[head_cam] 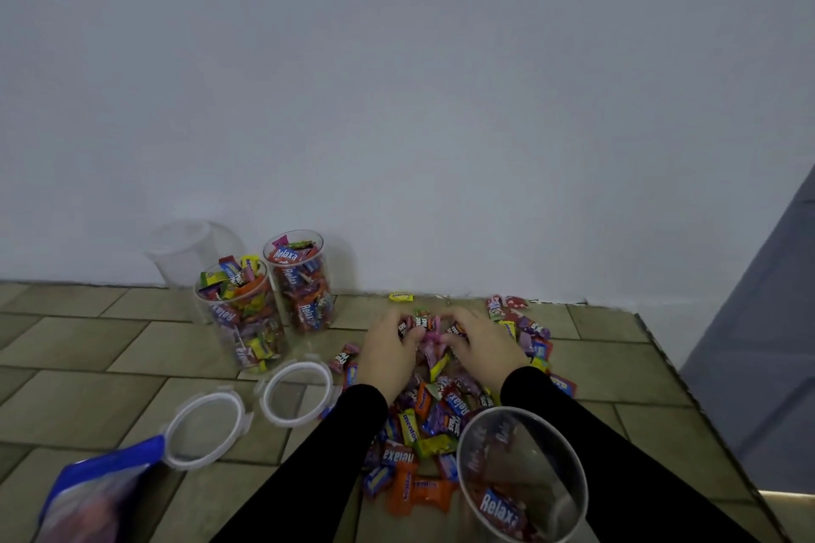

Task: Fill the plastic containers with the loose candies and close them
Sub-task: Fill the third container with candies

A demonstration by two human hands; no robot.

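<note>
A heap of loose wrapped candies [434, 406] lies on the tiled surface in front of me. My left hand [388, 350] and my right hand [478, 342] curl together around a bunch of candies at the far end of the heap. An open clear container [522, 476] with a few candies at its bottom stands nearest me, on the right. Two clear containers filled with candies [242, 313] [302, 282] stand uncovered at the left. Two clear lids with white rims [205, 428] [295, 392] lie flat beside them.
An empty clear container [187, 249] stands against the white wall behind the filled ones. A blue and white bag [95, 494] lies at the lower left. A single yellow candy [401, 297] sits by the wall. The surface's edge runs diagonally at the right.
</note>
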